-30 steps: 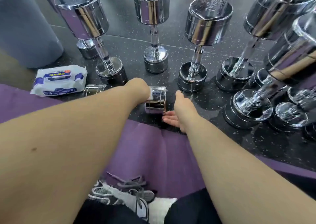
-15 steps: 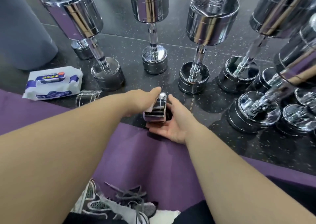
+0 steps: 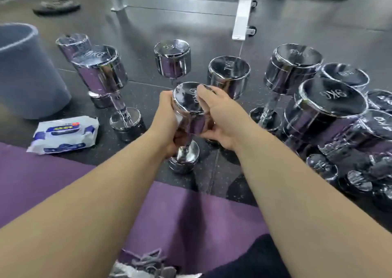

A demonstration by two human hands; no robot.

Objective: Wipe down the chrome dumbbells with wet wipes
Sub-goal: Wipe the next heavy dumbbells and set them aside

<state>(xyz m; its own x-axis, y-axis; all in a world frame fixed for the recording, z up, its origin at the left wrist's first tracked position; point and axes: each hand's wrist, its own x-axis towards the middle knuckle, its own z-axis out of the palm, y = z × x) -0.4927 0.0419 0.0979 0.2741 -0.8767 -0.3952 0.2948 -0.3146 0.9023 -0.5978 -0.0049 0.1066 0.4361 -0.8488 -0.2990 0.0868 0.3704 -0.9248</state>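
A small chrome dumbbell [image 3: 186,108] stands on end at the centre, its lower head [image 3: 185,161] down by the dark floor near the mat's edge. My left hand [image 3: 166,127] grips it from the left around the handle and the underside of the upper head; a bit of white wet wipe [image 3: 178,119] shows under the fingers. My right hand [image 3: 220,116] curls round the upper head from the right, fingertips on its top face and thumb below. Both forearms reach in from the bottom of the view.
Several larger chrome dumbbells [image 3: 228,76] stand on end behind and to the right. A wet wipes pack [image 3: 63,134] lies at the left by a grey bin [image 3: 25,72]. A purple mat [image 3: 63,182] lies under my arms, and a bench frame [image 3: 241,19] stands further back.
The small dumbbell lay on its side at the mat's edge; both hands have taken hold of it and turned it upright. The view has tilted up.
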